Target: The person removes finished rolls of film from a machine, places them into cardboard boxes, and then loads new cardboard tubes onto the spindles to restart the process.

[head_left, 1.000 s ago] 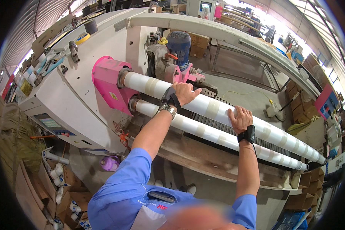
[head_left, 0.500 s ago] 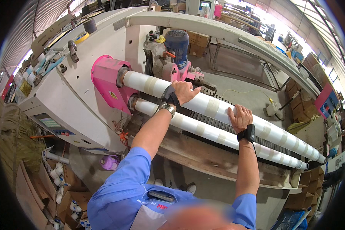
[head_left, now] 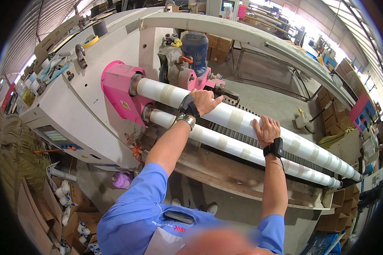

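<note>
White roller (head_left: pixel 238 120) beneath left hand (head_left: pixel 204 102)

Blue short-slv shirt (head_left: pixel 134 212), red chest mark (head_left: pixel 180 229), silver L-wrist watch (head_left: pixel 186 120), blk wrist straps (head_left: pixel 274 148)

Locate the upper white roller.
In the head view, the upper white roller slants from the pink housing at left toward the lower right, under the left hand and right hand, just beyond the lower roller.
</note>
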A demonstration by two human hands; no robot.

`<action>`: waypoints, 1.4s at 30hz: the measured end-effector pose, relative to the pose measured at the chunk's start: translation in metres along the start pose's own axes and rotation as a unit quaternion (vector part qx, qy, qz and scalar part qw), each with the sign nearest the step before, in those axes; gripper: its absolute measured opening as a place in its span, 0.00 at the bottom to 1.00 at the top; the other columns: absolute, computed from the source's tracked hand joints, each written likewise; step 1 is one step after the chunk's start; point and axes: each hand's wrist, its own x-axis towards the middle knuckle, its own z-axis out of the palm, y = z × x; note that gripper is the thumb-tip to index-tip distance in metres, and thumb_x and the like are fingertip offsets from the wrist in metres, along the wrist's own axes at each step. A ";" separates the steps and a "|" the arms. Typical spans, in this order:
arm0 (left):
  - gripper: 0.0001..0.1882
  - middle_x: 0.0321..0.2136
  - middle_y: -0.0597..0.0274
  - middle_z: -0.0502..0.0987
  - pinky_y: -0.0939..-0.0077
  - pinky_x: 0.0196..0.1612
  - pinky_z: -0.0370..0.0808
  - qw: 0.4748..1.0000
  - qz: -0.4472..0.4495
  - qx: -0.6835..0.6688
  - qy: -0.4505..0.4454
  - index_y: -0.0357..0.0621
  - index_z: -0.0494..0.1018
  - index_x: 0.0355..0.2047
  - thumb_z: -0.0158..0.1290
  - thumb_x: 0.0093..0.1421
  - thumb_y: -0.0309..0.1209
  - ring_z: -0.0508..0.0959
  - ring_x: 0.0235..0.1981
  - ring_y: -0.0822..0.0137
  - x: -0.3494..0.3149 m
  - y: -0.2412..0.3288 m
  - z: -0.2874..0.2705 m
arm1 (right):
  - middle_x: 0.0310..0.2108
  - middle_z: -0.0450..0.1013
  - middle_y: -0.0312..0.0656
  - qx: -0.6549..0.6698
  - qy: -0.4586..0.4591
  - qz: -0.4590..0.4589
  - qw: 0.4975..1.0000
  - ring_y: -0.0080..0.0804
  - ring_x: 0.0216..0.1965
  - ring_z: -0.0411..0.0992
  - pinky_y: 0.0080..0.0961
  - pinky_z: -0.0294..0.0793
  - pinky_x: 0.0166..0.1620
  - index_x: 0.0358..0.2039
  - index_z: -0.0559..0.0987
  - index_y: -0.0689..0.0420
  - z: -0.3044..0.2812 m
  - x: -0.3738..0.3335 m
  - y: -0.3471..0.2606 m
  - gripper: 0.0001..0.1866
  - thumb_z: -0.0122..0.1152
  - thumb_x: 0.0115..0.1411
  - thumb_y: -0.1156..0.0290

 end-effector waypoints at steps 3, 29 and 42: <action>0.28 0.20 0.54 0.81 0.59 0.40 0.71 1.000 0.001 -0.003 0.001 0.48 0.83 0.23 0.54 0.55 0.60 0.81 0.27 0.55 0.000 0.000 0.000 | 0.43 0.79 0.49 -0.002 -0.001 0.001 1.000 0.45 0.47 0.76 0.41 0.68 0.54 0.43 0.80 0.60 0.000 -0.001 0.000 0.26 0.56 0.60 0.48; 0.28 0.21 0.55 0.82 0.60 0.40 0.72 1.000 0.007 0.013 -0.014 0.48 0.83 0.23 0.52 0.57 0.60 0.82 0.28 0.56 0.001 -0.002 0.002 | 0.40 0.80 0.49 -0.009 0.026 -0.013 1.000 0.45 0.44 0.77 0.40 0.68 0.52 0.42 0.80 0.60 0.001 -0.001 0.000 0.26 0.55 0.61 0.48; 0.28 0.22 0.55 0.82 0.61 0.40 0.71 1.000 0.008 0.009 0.005 0.48 0.83 0.24 0.53 0.57 0.60 0.82 0.28 0.56 0.001 -0.003 0.005 | 0.39 0.80 0.48 -0.014 0.040 -0.024 0.999 0.44 0.44 0.77 0.40 0.69 0.51 0.41 0.80 0.59 0.002 -0.001 0.000 0.25 0.55 0.61 0.48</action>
